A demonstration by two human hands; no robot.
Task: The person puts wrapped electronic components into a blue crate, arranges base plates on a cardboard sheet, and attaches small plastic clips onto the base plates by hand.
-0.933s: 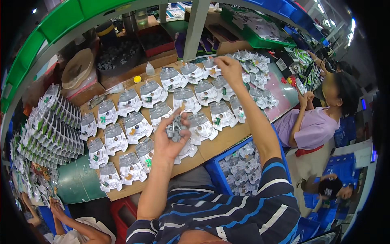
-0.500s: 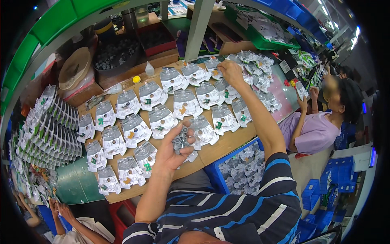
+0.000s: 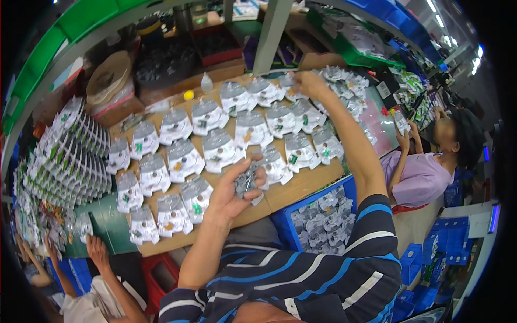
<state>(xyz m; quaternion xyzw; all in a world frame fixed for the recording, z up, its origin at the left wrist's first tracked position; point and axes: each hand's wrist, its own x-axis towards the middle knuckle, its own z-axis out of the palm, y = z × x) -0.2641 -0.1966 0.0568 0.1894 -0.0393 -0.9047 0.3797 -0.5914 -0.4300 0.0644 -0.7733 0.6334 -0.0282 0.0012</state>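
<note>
Head view: the left hand point(image 3: 229, 196) has its grip clenched on a small stack of packets point(image 3: 246, 183) just above the desk point(image 3: 301, 188). The right hand point(image 3: 308, 84) reaches far across, fingers closed on a silver packet point(image 3: 287, 81) in the far row.

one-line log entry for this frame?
left hand: holds small packets | right hand: on far-row packet | workbench: packet rows
</note>
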